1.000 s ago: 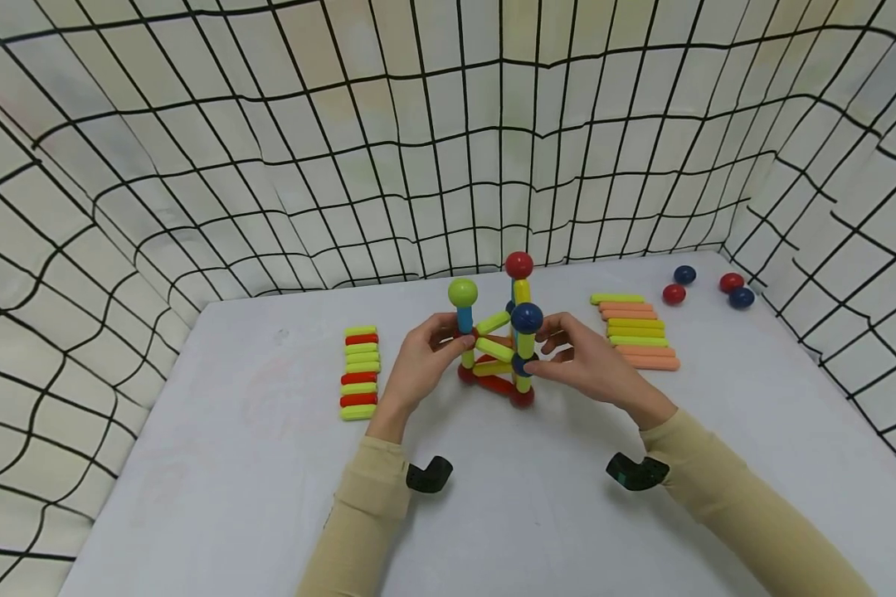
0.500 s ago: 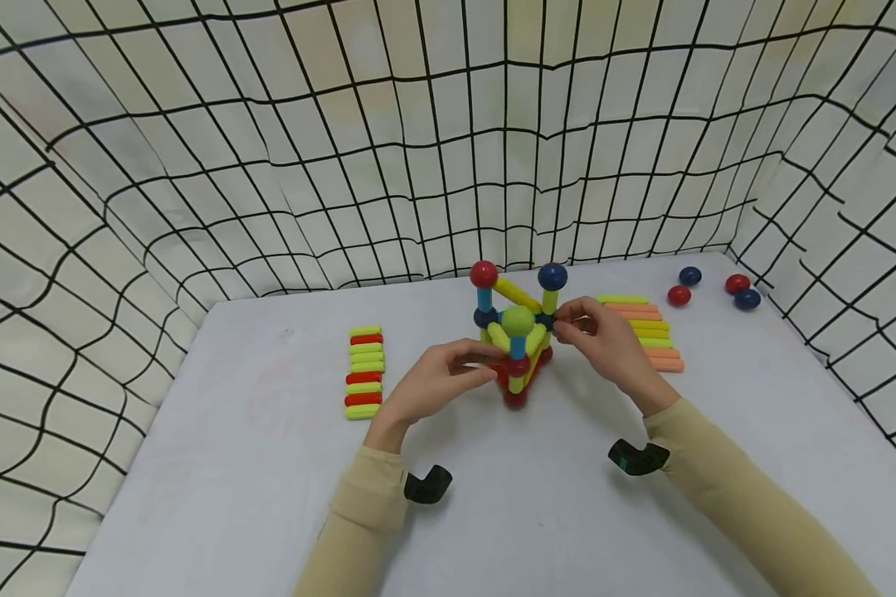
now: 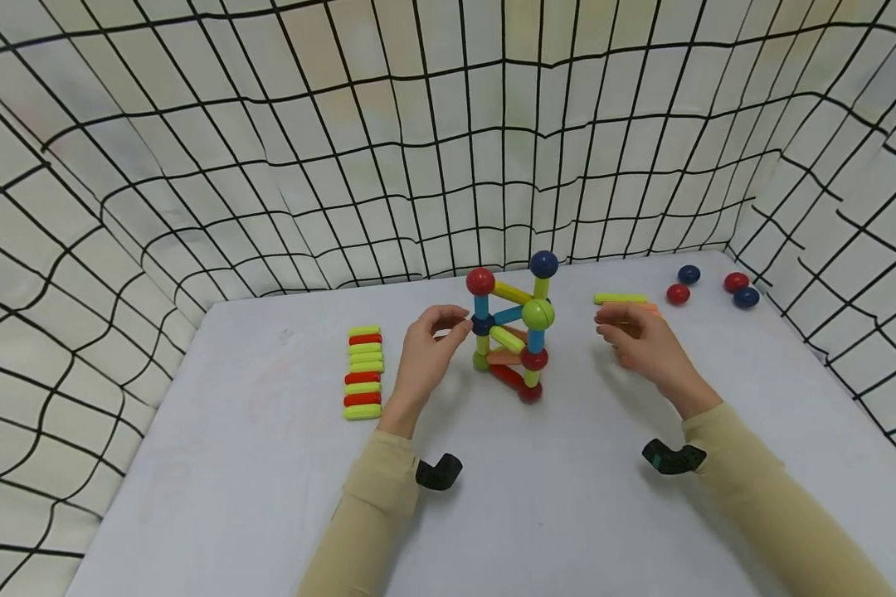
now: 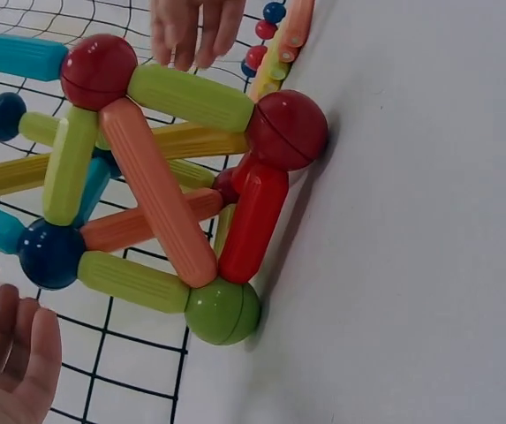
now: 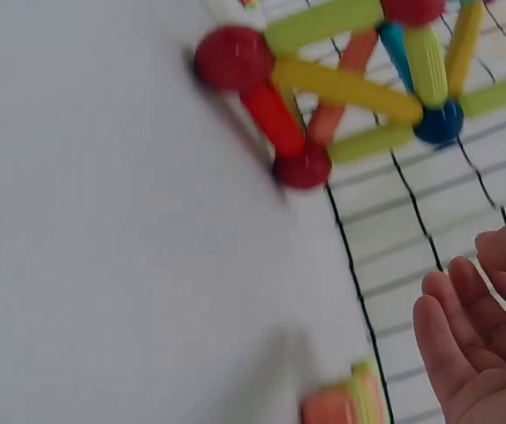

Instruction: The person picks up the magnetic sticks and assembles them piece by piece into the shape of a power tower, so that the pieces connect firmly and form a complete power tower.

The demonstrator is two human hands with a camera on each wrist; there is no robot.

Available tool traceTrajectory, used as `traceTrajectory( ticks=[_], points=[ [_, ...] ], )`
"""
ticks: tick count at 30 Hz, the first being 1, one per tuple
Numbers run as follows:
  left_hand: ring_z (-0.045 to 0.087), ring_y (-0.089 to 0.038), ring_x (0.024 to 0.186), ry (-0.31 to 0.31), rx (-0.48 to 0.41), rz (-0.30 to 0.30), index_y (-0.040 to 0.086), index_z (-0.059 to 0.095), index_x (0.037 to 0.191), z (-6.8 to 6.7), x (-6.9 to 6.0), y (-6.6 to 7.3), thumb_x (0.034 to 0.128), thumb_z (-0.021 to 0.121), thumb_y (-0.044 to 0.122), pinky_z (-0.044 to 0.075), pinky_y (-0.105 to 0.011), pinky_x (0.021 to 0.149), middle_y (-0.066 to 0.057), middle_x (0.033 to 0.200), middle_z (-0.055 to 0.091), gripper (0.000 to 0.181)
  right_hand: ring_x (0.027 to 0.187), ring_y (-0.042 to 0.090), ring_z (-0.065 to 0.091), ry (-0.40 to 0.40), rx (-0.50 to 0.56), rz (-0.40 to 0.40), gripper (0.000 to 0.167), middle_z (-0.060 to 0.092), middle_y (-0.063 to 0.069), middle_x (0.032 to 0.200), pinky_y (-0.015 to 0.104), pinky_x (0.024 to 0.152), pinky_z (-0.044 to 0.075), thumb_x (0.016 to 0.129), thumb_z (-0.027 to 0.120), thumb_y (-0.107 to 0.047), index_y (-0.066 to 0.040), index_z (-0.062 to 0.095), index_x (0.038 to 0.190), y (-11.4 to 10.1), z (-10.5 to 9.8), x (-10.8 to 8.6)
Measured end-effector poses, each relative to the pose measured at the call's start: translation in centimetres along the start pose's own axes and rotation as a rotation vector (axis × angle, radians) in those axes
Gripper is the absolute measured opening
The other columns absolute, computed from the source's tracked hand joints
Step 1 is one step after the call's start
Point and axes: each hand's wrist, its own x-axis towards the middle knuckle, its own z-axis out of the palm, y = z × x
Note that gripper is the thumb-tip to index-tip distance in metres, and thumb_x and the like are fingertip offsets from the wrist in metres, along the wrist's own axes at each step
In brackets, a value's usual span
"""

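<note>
The left hand is beside the toy tower, the right hand near sticks, toward the back edge of the table; both empty, fingers loosely bent.

Structure between hands; rods on either side; balls far right.

Balls: shiny, smooth plastic, I'd say
Sticks: plastic, some with little ridges
Table top: smooth, dull
Sleeves: wrinkly cloth
Wrist pieces: hard-looking plastic
Net: like thin string from here
</note>
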Motion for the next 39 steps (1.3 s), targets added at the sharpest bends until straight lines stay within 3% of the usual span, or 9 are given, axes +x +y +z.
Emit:
traceTrajectory(
  ticks=[2,5,8,11,20,24,30,35,39],
  points=[
    [0.055,-0.015,0.116,-0.005,0.0,-0.009,0.011,0.061,0.125,0.1,0.4,-0.2,0.0969,0.062,0.024,0.046,-0.035,0.1,-0.003,0.122,0.063,0.031,0.122,0.029,0.051,0.012,-0.04,0.026,0.047,0.053,0.013,0.135,0.039,0.098,0.045,0.1,0.054,-0.038,-0.008,0.05,0.136,0.9,-1.3,-0.4],
    [0.051,-0.015,0.125,-0.075,-0.007,-0.014,0.012,0.057,0.133,0.2,0.9,-0.5,0.0977,0.061,0.025,0.044,-0.034,0.104,-0.001,0.131,0.059,0.038,0.125,0.035,0.045,0.02,-0.103,0.052,0.05,0.049,0.018,0.137,0.05,0.102,0.041,0.101,0.052,-0.039,-0.005,0.047,0.138,2.0,-3.2,-1.2],
    [0.052,-0.018,0.126,-0.143,0.001,-0.026,0.013,0.055,0.135,0.1,1.1,-0.6,0.0976,0.061,0.025,0.044,-0.036,0.104,-0.001,0.133,0.057,0.04,0.126,0.04,0.043,0.02,-0.173,0.067,0.049,0.048,0.021,0.138,0.057,0.103,0.039,0.102,0.05,-0.037,-0.003,0.046,0.137,3.0,-4.5,-1.8],
    [0.056,-0.022,0.121,-0.172,0.035,-0.042,0.012,0.055,0.134,0.0,1.0,-0.6,0.0968,0.063,0.025,0.047,-0.039,0.1,-0.004,0.129,0.059,0.04,0.125,0.042,0.045,-0.006,-0.255,0.064,0.048,0.049,0.024,0.136,0.058,0.1,0.042,0.102,0.051,-0.035,-0.001,0.048,0.135,4.0,-5.3,-2.1],
    [0.056,-0.022,0.114,-0.214,0.105,-0.049,0.011,0.06,0.119,-1.2,-0.3,0.0,0.093,0.068,0.024,0.047,-0.039,0.1,-0.004,0.118,0.06,0.031,0.119,0.041,0.049,-0.085,-0.425,-0.055,0.04,0.058,0.023,0.124,0.059,0.102,0.04,0.098,0.061,-0.024,0.002,0.055,0.127,5.6,-6.1,-2.6],
    [0.057,-0.021,0.109,-0.24,0.093,-0.036,0.011,0.061,0.119,-1.6,-0.6,0.0,0.0923,0.069,0.024,0.047,-0.038,0.099,-0.003,0.116,0.061,0.03,0.11,0.036,0.055,-0.124,-0.477,-0.119,0.034,0.064,0.017,0.116,0.056,0.096,0.046,0.094,0.066,-0.019,0.0,0.061,0.122,5.8,-6.2,-2.8],
    [0.059,-0.02,0.108,-0.239,0.053,-0.016,0.012,0.061,0.117,-1.5,-0.7,0.0,0.0927,0.069,0.023,0.048,-0.036,0.099,-0.004,0.115,0.061,0.028,0.09,0.02,0.056,-0.185,-0.57,-0.194,0.032,0.065,0.003,0.103,0.039,0.081,0.052,0.092,0.069,-0.02,-0.004,0.065,0.12,6.2,-5.6,-2.9],
    [0.063,-0.023,0.107,-0.227,0.013,-0.002,0.011,0.062,0.115,-1.4,-0.8,0.3,0.0926,0.069,0.021,0.05,-0.038,0.096,-0.007,0.115,0.061,0.025,0.092,0.019,0.057,-0.157,-0.509,-0.227,0.032,0.066,0.003,0.106,0.03,0.08,0.051,0.095,0.066,-0.023,-0.007,0.063,0.122,4.4,-4.4,-2.7],
    [0.062,-0.026,0.108,-0.221,0.005,-0.005,0.011,0.062,0.115,-1.4,-0.8,0.3,0.0928,0.069,0.02,0.05,-0.037,0.097,-0.008,0.116,0.061,0.025,0.103,0.021,0.057,-0.142,-0.276,-0.169,0.037,0.064,0.007,0.117,0.026,0.086,0.05,0.097,0.062,-0.032,-0.011,0.06,0.127,0.9,-2.8,-2.1]
  ],
)
